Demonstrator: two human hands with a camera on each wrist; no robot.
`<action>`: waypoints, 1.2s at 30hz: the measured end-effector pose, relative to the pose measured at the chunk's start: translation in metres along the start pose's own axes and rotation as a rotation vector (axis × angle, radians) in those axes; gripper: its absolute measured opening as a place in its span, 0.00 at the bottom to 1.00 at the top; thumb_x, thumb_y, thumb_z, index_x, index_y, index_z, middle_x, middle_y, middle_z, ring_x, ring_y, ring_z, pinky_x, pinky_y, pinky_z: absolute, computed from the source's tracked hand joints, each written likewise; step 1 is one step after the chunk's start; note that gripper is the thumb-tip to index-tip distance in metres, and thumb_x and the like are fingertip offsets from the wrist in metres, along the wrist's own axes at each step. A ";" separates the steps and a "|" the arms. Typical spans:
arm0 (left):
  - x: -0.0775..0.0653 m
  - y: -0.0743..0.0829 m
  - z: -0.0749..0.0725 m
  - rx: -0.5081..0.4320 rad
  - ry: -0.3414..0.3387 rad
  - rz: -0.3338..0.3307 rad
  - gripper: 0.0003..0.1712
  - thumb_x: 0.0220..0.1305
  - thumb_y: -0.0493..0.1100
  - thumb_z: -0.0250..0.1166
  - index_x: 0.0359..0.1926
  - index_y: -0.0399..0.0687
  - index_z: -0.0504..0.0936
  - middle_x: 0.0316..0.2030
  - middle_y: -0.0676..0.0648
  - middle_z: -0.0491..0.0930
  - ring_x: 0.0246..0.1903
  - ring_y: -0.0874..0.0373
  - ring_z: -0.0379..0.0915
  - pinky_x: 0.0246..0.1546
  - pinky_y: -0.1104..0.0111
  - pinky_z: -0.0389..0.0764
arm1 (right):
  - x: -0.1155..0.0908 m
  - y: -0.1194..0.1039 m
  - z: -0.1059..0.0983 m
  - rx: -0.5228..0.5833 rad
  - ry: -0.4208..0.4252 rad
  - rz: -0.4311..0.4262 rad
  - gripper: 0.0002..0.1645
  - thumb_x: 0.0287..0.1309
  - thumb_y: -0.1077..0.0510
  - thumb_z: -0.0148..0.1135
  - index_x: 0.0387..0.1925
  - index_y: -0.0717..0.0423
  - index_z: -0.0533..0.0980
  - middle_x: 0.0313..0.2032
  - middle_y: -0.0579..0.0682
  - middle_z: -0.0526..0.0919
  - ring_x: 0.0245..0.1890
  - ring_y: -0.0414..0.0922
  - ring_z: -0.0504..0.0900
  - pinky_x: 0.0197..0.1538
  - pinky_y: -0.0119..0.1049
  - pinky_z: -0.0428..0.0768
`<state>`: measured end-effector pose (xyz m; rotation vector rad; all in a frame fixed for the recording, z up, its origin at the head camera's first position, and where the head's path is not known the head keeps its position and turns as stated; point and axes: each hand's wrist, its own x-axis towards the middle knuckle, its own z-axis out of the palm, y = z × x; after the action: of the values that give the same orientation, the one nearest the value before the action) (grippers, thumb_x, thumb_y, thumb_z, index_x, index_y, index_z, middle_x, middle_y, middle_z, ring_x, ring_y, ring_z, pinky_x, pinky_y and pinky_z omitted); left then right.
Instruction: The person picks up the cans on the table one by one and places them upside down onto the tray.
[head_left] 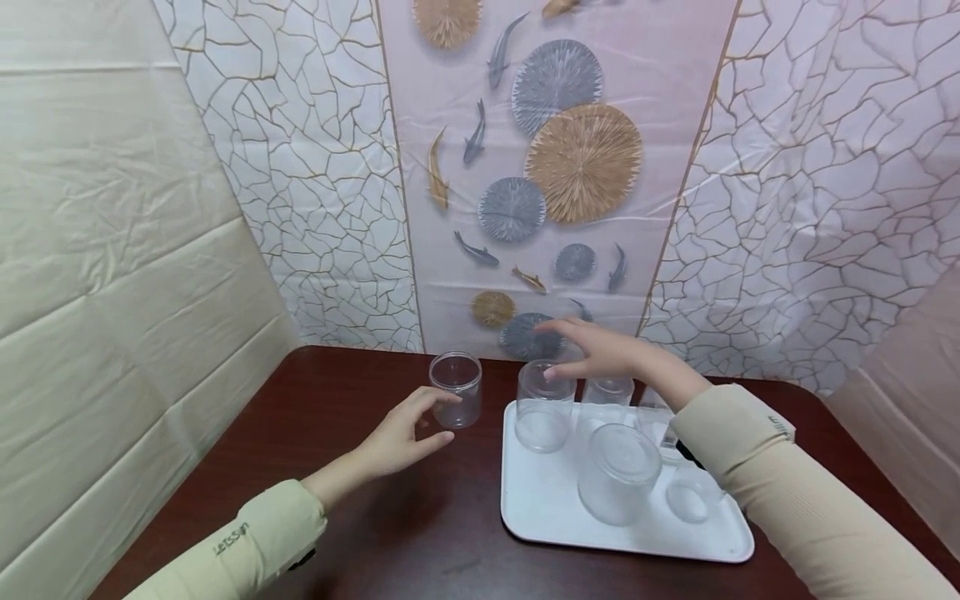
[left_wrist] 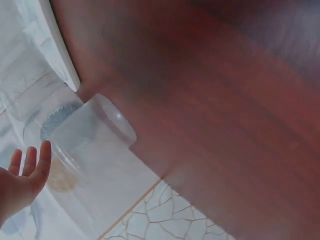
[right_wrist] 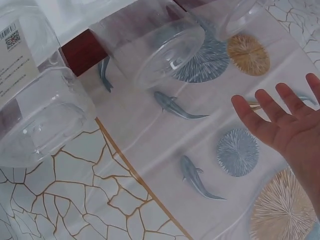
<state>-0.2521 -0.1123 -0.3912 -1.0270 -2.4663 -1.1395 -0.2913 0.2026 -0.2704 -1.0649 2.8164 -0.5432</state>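
Note:
A clear plastic jar (head_left: 467, 407) stands upright on the dark table, left of the white tray (head_left: 536, 512). My left hand (head_left: 405, 432) is just in front of this jar, thumb and fingers spread apart; its fingertips overlap the jar's side in the head view. Over the tray's back left corner hovers my right hand (head_left: 600, 348), its fingers stretched out and nothing in its grasp. Directly below it, another clear jar (head_left: 542, 425) stands on the tray. In the right wrist view the fingers (right_wrist: 270, 112) are extended, away from the jars.
Several more clear containers share the tray: a large jar (head_left: 618, 483) at the front, one (head_left: 609, 392) at the back and a small round piece (head_left: 688, 498) at the right. One jar bears a printed label (right_wrist: 14, 55). A patterned curtain (head_left: 480, 275) hangs behind the table.

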 end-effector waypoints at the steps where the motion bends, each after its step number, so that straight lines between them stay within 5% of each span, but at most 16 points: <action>1: 0.003 0.001 -0.001 0.017 -0.007 0.004 0.25 0.55 0.38 0.68 0.55 0.48 0.74 0.50 0.46 0.75 0.40 0.60 0.70 0.37 0.64 0.79 | -0.001 -0.001 0.000 -0.006 0.005 -0.007 0.41 0.58 0.46 0.62 0.67 0.59 0.60 0.64 0.65 0.63 0.63 0.62 0.66 0.62 0.58 0.66; 12: 0.034 0.000 -0.011 0.163 -0.039 0.013 0.25 0.54 0.40 0.69 0.54 0.49 0.75 0.50 0.45 0.76 0.49 0.49 0.73 0.48 0.56 0.76 | -0.016 -0.006 -0.005 0.000 0.049 -0.052 0.40 0.59 0.47 0.61 0.66 0.61 0.60 0.65 0.61 0.65 0.65 0.60 0.63 0.63 0.57 0.65; 20: 0.046 -0.009 -0.011 0.267 0.082 -0.107 0.24 0.56 0.44 0.67 0.55 0.48 0.75 0.51 0.41 0.76 0.51 0.46 0.71 0.46 0.52 0.76 | -0.033 -0.007 0.003 0.030 0.088 -0.067 0.41 0.59 0.46 0.61 0.68 0.57 0.58 0.66 0.59 0.64 0.67 0.59 0.62 0.65 0.58 0.62; 27: 0.058 -0.019 -0.013 0.290 0.123 -0.172 0.25 0.57 0.46 0.67 0.57 0.52 0.74 0.51 0.43 0.75 0.48 0.45 0.71 0.40 0.54 0.76 | -0.047 -0.003 0.012 0.026 0.128 -0.090 0.38 0.59 0.47 0.61 0.66 0.58 0.61 0.64 0.60 0.66 0.65 0.60 0.63 0.63 0.59 0.64; 36: 0.069 -0.033 -0.014 0.281 0.072 -0.139 0.27 0.59 0.47 0.66 0.60 0.52 0.72 0.55 0.43 0.72 0.46 0.46 0.72 0.43 0.54 0.76 | -0.060 0.000 0.016 0.042 0.204 -0.126 0.39 0.57 0.51 0.64 0.66 0.59 0.60 0.64 0.58 0.67 0.63 0.57 0.67 0.62 0.56 0.67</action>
<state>-0.3259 -0.1029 -0.3685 -0.7324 -2.5775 -0.8168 -0.2429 0.2370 -0.2883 -1.2528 2.9062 -0.7608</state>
